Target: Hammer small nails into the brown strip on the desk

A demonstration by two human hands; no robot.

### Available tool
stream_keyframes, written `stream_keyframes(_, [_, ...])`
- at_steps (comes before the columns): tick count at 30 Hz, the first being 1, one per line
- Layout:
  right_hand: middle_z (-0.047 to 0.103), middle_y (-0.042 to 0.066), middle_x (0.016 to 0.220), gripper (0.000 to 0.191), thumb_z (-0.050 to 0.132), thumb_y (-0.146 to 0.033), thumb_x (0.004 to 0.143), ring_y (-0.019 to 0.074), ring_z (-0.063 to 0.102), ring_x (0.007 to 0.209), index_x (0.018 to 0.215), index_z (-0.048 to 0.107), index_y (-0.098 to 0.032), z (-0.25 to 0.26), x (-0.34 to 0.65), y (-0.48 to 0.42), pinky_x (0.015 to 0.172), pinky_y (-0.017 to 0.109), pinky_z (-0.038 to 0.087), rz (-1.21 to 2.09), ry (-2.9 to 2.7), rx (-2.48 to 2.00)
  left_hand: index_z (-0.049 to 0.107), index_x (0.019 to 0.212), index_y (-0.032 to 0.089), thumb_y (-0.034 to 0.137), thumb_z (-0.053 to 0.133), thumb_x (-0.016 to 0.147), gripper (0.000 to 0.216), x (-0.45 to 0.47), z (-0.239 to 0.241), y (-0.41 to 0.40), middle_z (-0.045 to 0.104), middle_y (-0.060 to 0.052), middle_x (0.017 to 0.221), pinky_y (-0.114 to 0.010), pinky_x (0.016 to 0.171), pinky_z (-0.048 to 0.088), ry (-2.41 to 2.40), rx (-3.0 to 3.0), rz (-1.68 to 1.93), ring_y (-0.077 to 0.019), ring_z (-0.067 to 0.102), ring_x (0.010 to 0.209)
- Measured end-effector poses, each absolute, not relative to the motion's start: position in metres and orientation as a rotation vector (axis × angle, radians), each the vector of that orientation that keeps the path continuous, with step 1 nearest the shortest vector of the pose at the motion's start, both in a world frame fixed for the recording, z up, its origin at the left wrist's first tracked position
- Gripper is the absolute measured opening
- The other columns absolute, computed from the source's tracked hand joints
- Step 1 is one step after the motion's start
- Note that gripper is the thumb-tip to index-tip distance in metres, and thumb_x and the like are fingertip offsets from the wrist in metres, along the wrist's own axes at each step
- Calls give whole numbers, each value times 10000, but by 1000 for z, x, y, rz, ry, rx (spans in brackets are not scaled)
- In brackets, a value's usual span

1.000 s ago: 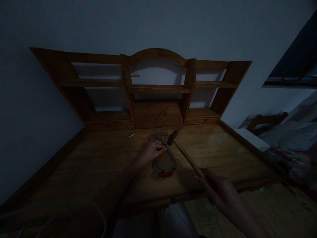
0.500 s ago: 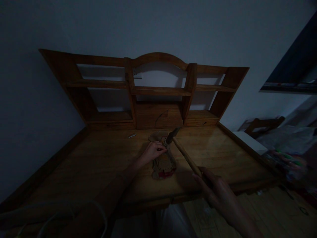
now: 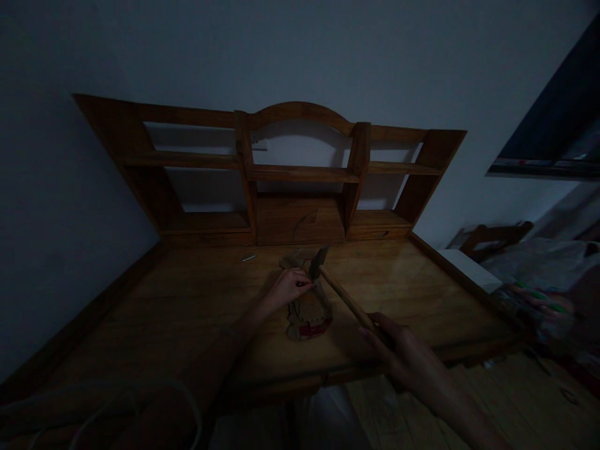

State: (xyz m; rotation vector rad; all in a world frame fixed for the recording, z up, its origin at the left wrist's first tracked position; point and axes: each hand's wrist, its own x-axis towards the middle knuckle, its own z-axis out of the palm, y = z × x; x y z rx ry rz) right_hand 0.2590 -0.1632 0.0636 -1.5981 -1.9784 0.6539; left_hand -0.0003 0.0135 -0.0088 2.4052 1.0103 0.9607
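Brown wood is seen throughout the head view: a shelf unit [image 3: 304, 173] is set along the back of the desk [image 3: 398, 281], divided into open compartments, with a drawer [image 3: 375, 234] at the lower right. Through the upper middle compartment, a white socket plate [image 3: 260, 145] is seen on the wall. At the far right, green and red items are seen at a translucent plastic bag [image 3: 529, 262]; whether they are inside it cannot be told.

Ragged brown cardboard [image 3: 312, 306], torn and edged with red at its near end, is laid near the middle of the desk. Above its far part is held a hammer [image 3: 347, 299], dark-headed and pale-handled, its handle slanted; the right hand's [image 3: 400, 350] grip is closed around the handle. The left hand [image 3: 289, 287] is rested over the cardboard with fingertips drawn together; whether anything is pinched there cannot be told. A small metal piece [image 3: 249, 257] is left farther back.

Compared with half a second ago, the hammer's head has been brought lower and nearer the left fingertips.
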Motion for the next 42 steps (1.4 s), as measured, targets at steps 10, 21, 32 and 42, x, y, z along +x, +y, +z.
stream_keyframes(10, [733, 67, 875, 320, 474, -408, 916, 249, 707, 811, 1140, 599, -217, 61, 258, -164, 633, 273, 503, 681, -1957, -1552, 745, 774, 200, 319, 613, 846, 192, -1, -7, 12, 675, -33, 745, -233, 652, 426, 983, 2387, 953, -144, 599, 724])
stream_keyframes(21, [732, 69, 875, 311, 464, -448, 920, 249, 707, 815, 1098, 589, -225, 62, 256, -165, 631, 273, 499, 681, -1949, -1581, 744, 778, 189, 283, 624, 834, 163, -2, -7, 13, 653, -28, 722, -221, 624, 408, 990, 2396, 935, -134, 583, 689])
stream_keyframes(32, [716, 51, 784, 251, 489, -426, 912, 228, 698, 738, 1018, 594, -225, 61, 254, -166, 595, 260, 474, 710, -1932, -1580, 744, 756, 183, 268, 612, 847, 181, -3, -8, 14, 656, -31, 721, -228, 628, 407, 955, 2440, 931, -136, 590, 693])
stream_keyframes(42, [696, 18, 737, 249, 479, -423, 917, 200, 676, 671, 1008, 596, -223, 63, 252, -167, 577, 253, 450, 776, -1902, -1554, 748, 765, 194, 303, 615, 850, 191, -4, -8, 14, 667, -35, 736, -230, 623, 412, 919, 2411, 957, -145, 603, 704])
